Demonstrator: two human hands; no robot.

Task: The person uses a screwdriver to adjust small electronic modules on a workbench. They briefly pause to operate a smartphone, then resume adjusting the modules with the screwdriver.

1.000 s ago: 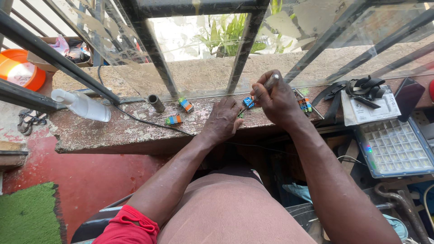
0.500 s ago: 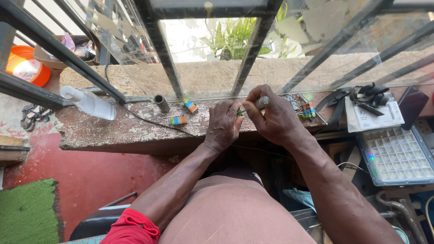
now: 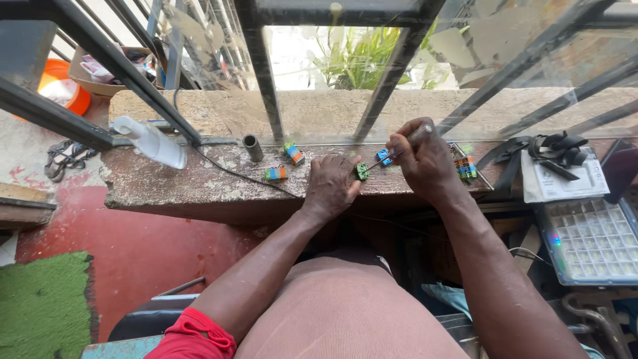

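Down on the ledge (image 3: 199, 183), left hand (image 3: 330, 186) pinches a green block (image 3: 362, 171) at its fingertips. Right hand (image 3: 422, 158) is closed around a thin tool (image 3: 405, 141), tip at the block; blue block (image 3: 384, 157) just beside.

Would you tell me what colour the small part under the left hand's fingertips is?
Green small part, head view.
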